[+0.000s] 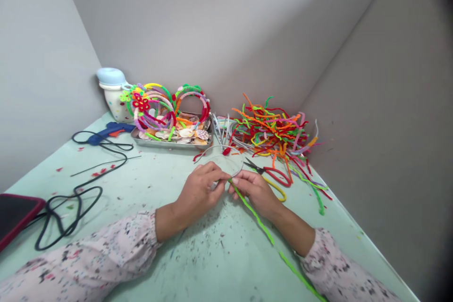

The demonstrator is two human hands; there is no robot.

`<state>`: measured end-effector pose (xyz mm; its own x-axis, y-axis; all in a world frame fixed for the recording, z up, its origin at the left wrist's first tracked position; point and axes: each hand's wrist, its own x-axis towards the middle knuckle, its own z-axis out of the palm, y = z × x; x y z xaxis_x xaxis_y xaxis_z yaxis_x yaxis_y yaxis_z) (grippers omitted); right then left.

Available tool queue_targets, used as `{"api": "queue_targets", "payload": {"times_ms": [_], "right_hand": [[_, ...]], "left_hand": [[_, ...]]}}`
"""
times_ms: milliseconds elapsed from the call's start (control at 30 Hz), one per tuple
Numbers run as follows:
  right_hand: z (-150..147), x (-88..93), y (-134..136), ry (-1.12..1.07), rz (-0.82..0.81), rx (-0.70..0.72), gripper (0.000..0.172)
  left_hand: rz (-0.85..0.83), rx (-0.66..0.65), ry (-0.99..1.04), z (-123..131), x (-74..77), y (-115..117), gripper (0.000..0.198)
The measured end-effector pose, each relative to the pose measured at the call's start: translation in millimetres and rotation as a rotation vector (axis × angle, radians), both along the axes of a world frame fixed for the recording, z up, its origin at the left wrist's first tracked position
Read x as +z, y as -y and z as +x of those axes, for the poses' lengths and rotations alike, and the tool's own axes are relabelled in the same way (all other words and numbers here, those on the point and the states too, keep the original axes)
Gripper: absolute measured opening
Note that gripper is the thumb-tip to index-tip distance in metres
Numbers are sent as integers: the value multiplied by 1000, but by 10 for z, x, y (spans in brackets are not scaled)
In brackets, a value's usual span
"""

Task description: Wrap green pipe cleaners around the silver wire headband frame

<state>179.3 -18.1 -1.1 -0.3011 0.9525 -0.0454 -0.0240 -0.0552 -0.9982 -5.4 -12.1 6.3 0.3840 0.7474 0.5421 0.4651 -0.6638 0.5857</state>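
Both of my hands meet above the middle of the table. Between the fingertips of my left hand and my right hand is a thin grey wire hoop, its curve standing up behind the fingers. A bright green pipe cleaner starts at the hoop where the fingers pinch and trails down to the lower right, past my right wrist. My left hand is closed on the hoop. The right one also pinches it, close to the green end. Exactly how the green end sits on the wire is hidden by the fingers.
A metal tray holds shells and colourful wrapped hoops. Beyond my right hand lie scissors and a heap of pipe cleaners. At left are a blue glue gun, its black cord, a red-edged device and a lidded pot.
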Motion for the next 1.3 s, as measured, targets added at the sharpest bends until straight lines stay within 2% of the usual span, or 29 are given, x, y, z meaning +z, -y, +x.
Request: {"api": "queue_targets", "payload": {"times_ms": [167,333,733,1000,1300], "right_hand": [[-4,-41,-17,-28,-13,-17,25],[7,-96,-59,-111,-78,-55,31],[17,-106,-74,-116,-108,-40,28],[20,-105,-73,-111,-104,-34,26],[13,-61,-42,-93,-84,-1,15]], "left_hand": [[24,11,-11,7,-18,4,21],[-27,-9,21,17,-10,13,21],[-63,-16,16,12,1,15,18],[-27,-35,6,6,-15,9,20],[-78,-38,9,8,-3,14,18]]}}
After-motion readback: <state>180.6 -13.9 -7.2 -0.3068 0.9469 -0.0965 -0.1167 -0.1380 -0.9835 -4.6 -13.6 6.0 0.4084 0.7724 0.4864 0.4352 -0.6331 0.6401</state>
